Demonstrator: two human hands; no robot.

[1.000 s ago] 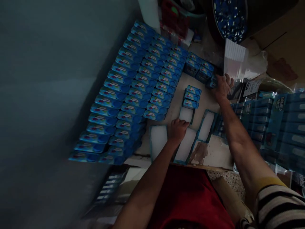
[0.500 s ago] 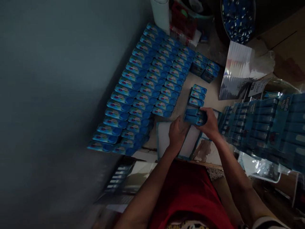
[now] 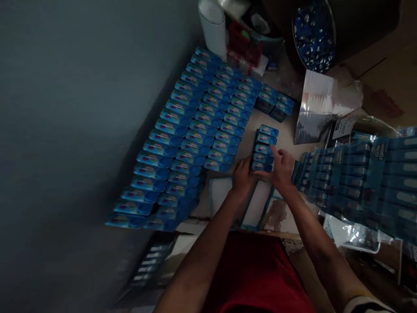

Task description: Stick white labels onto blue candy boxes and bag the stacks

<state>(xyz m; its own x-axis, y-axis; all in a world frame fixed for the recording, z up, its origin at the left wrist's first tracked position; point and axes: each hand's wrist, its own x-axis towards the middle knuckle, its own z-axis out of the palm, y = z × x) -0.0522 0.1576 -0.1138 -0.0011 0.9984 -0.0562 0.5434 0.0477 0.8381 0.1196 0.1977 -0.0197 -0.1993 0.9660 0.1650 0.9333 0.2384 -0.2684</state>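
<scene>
Near the middle of the frame, a short column of blue boxes lies on the pale desk, each box flat, label up and touching the next. Both hands meet at its lower end. The left hand has its fingers bent against the nearest box; it is too dark to tell whether they grip it or only push. The right hand lies spread along the column's right edge, not closed round anything, with its index finger stretched up over the boxes and its thumb at the lowest one. Held like this from two sides, the hands seem to be squaring the boxes into line. Left of the column, a big array of the same boxes runs in tight slanted rows toward the upper middle of the frame, apparently packed edge to edge so that rows are easy to take in at a glance. A small cluster of boxes sits apart above the column. Under the wrists lie flat white cartons with blue rims, close at hand. On the right, long blue packs are fanned in a thick stack, and a silver foil sheet lies above them. Across the top stand a white roll and a bowl of blue pieces.
</scene>
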